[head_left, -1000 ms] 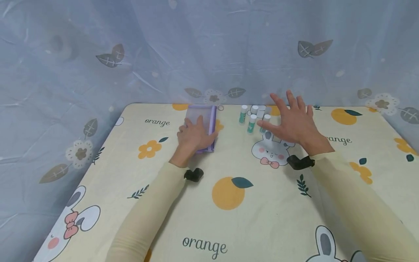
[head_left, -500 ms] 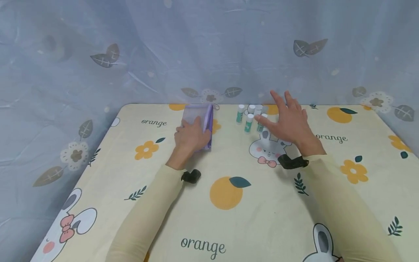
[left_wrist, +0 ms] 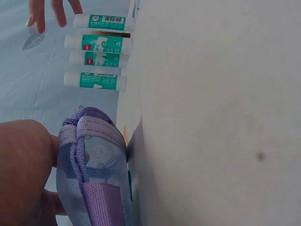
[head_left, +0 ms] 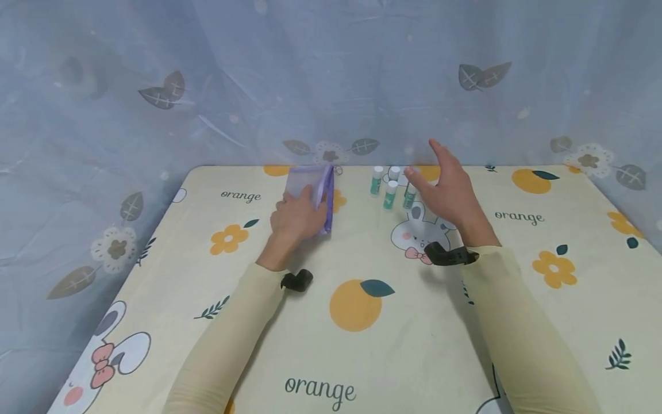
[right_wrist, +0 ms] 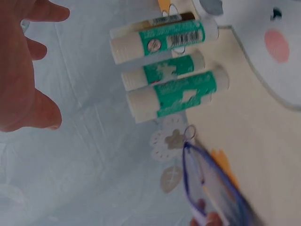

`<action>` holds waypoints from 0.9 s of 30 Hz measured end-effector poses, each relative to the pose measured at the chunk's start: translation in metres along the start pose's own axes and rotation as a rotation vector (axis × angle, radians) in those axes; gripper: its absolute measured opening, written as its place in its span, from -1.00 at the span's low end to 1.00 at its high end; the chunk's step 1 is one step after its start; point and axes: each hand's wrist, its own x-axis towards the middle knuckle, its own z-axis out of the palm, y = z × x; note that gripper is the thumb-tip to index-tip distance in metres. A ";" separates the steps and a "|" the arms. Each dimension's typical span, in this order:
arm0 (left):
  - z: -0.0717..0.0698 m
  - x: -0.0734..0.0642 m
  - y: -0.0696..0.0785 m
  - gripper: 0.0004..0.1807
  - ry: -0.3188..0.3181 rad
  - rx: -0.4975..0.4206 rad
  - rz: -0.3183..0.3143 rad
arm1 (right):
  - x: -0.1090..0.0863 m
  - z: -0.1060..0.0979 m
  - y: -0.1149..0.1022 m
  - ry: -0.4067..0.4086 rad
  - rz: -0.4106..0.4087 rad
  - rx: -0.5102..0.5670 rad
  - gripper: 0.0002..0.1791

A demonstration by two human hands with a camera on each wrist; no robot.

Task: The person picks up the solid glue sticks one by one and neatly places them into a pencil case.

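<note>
My left hand (head_left: 297,217) grips a purple-edged mesh zip pouch (head_left: 305,177), thumb along its right side and fingers over the top. In the left wrist view the pouch (left_wrist: 99,150) looks bulged, its purple trim uppermost. Several upright glue sticks (head_left: 390,195) with white caps and green labels stand close together right of the pouch. Behind them a stick with a brown label (right_wrist: 155,23) is partly hidden. My right hand (head_left: 450,192) hovers just right of the group, thumb and fingers spread apart, nothing between them.
A cream tablecloth (head_left: 357,356) printed with oranges, flowers and rabbits covers the table. Its far edge runs just behind the pouch and sticks. A pale blue curtain (head_left: 310,75) hangs beyond. A small ring (right_wrist: 189,133) sits at the pouch's far corner.
My left hand has gone from lying spread on the pouch to gripping it, and the pouch's right side has tilted. My right hand has turned edge-on, its fingers drawn closer together.
</note>
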 end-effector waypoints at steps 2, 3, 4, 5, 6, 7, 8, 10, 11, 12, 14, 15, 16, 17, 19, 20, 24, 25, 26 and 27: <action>0.001 0.000 0.000 -0.22 0.001 -0.005 0.004 | 0.000 0.001 -0.002 0.019 0.020 0.041 -0.03; 0.001 0.000 0.000 -0.22 0.004 -0.006 0.005 | 0.000 0.001 -0.004 0.027 0.032 0.065 -0.03; 0.001 0.000 0.000 -0.22 0.007 -0.005 0.007 | 0.000 0.001 -0.006 0.034 0.043 0.093 -0.03; 0.001 0.000 -0.001 -0.22 0.009 -0.005 0.008 | 0.000 0.002 -0.007 0.041 0.055 0.122 -0.03; 0.001 0.000 -0.001 -0.22 0.013 -0.004 0.009 | 0.000 0.002 -0.009 0.047 0.069 0.150 -0.03; 0.001 0.000 -0.001 -0.22 0.014 -0.003 0.009 | 0.000 0.003 -0.010 0.054 0.085 0.182 -0.03; 0.001 0.000 -0.001 -0.22 0.013 -0.001 0.009 | -0.001 0.004 -0.012 0.065 0.104 0.207 -0.04; 0.001 0.001 -0.001 -0.22 0.012 0.002 0.008 | -0.002 0.006 -0.015 0.088 0.141 0.257 -0.05; 0.002 0.001 -0.001 -0.22 0.011 0.003 0.008 | -0.003 0.008 -0.017 0.102 0.160 0.277 -0.06; 0.002 0.001 -0.001 -0.21 0.009 0.004 0.007 | -0.004 0.009 -0.018 0.115 0.173 0.295 -0.07; 0.002 0.001 -0.002 -0.21 0.003 0.005 0.007 | -0.006 0.012 -0.020 0.137 0.191 0.324 -0.08; 0.002 0.002 -0.002 -0.21 0.002 0.004 0.006 | -0.007 0.013 -0.020 0.145 0.196 0.339 -0.09; 0.002 0.001 -0.002 -0.20 0.001 0.002 0.005 | -0.008 0.014 -0.021 0.154 0.202 0.352 -0.09; 0.001 0.001 -0.002 -0.20 -0.002 0.002 0.005 | -0.009 0.015 -0.021 0.161 0.204 0.363 -0.09; 0.001 0.002 -0.002 -0.20 -0.004 0.002 0.005 | -0.009 0.018 -0.021 0.176 0.215 0.384 -0.10; 0.001 0.001 -0.002 -0.20 -0.004 0.002 0.006 | -0.010 0.019 -0.021 0.184 0.220 0.398 -0.11; 0.001 0.001 -0.002 -0.21 -0.001 -0.001 0.009 | -0.011 0.022 -0.024 0.219 0.245 0.444 -0.14; 0.001 0.001 -0.002 -0.21 -0.001 -0.002 0.011 | -0.012 0.023 -0.025 0.226 0.251 0.455 -0.14; 0.001 0.001 -0.002 -0.21 -0.002 -0.003 0.012 | -0.012 0.024 -0.026 0.232 0.257 0.466 -0.15; 0.001 0.001 -0.003 -0.21 -0.003 -0.003 0.014 | -0.012 0.025 -0.027 0.239 0.263 0.474 -0.16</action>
